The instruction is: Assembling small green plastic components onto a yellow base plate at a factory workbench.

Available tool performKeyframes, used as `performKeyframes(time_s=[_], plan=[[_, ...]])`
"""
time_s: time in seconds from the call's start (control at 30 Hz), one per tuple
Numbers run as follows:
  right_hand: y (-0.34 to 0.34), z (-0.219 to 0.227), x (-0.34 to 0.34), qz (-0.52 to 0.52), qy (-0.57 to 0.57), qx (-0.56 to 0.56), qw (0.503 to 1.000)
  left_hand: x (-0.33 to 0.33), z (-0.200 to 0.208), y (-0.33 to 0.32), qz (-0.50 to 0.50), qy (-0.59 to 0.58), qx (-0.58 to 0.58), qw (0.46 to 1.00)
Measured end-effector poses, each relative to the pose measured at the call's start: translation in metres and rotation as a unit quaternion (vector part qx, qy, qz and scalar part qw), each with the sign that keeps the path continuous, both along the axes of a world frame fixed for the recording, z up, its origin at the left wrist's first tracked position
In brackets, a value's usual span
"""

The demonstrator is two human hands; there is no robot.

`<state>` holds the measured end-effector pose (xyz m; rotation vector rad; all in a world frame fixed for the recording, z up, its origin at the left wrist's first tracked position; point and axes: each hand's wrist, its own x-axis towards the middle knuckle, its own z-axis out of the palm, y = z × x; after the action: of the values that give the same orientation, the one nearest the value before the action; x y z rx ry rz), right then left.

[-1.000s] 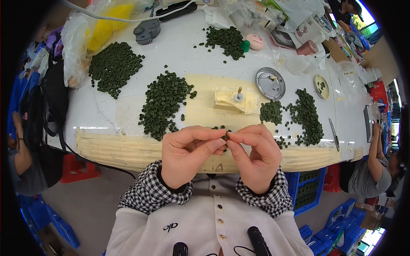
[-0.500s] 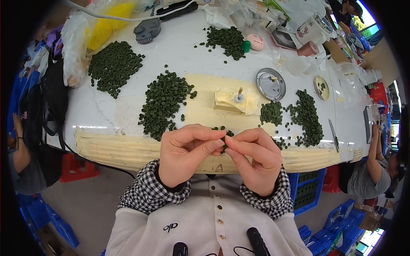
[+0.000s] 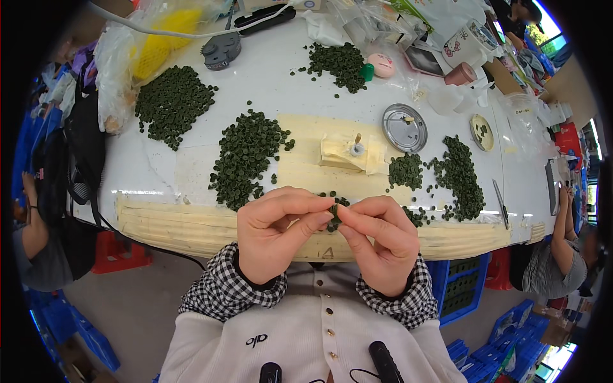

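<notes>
Between my fingertips, near the table's front edge, is a small dark green round piece (image 3: 334,209). My left hand (image 3: 274,233) pinches it between thumb and forefinger. From the other side, my right hand (image 3: 381,239) touches it with closed fingertips; whether both hands grip the same single piece is hard to see. A few similar pieces lie just behind and beneath the fingers. A large heap of green pieces (image 3: 246,156) lies beyond my left hand. Past my right hand are a smaller cluster (image 3: 405,172) and a long heap (image 3: 461,175).
A tape-covered block with a short upright peg (image 3: 345,152) stands mid-table. Near it sits a round metal dish (image 3: 404,127). Tweezers (image 3: 501,204) lie at the right. More heaps (image 3: 175,105) and a mug (image 3: 471,43) are farther back. Other people sit at both sides.
My right forefinger and thumb have shifted slightly at the green piece, and more of it shows between the fingertips. The view has drifted a little; the heaps stay as they were.
</notes>
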<state>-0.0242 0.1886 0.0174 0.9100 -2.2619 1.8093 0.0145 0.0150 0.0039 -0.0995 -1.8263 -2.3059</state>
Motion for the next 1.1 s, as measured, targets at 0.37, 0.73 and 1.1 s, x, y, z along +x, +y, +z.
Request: performKeyframes(time_s=[0.37, 0.73, 1.1], plan=[[0.005, -0.002, -0.004, 0.039, 0.006, 0.001, 0.999, 0.0, -0.001, -0.003, -0.024, -0.013, 0.001, 1.0], [0.01, 0.029, -0.05, -0.096, 0.145, 0.134, 0.976, 0.0, -0.003, -0.001, 0.015, -0.039, 0.011, 0.999], [-0.002, 0.026, -0.084, -0.082, 0.234, 0.218, 0.944, -0.001, -0.004, 0.0, 0.012, -0.033, 0.018, 0.999]])
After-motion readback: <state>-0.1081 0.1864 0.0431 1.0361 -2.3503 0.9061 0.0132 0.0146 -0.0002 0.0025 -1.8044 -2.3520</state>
